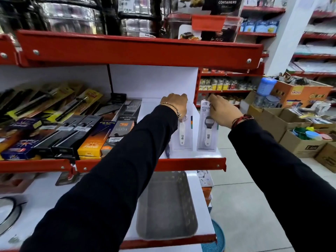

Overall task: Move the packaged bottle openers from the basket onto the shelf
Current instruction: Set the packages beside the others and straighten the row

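Two packaged bottle openers lie side by side on the white shelf [156, 106] with the red front rail. My left hand [175, 104] rests on the top of the left package [183, 135], fingers curled over it. My right hand [222, 110] pinches the upper edge of the right package [207, 131], which shows a grey opener head with a white handle. A grey plastic basket [167, 204] sits on the lower shelf under my left arm; nothing shows inside it.
Boxed lighters, graters and knives [72, 128] fill the shelf's left part. Steel containers stand on the shelf above. Cardboard boxes [298, 139] of goods crowd the floor at right. A blue stool [216, 240] is by the lower shelf corner.
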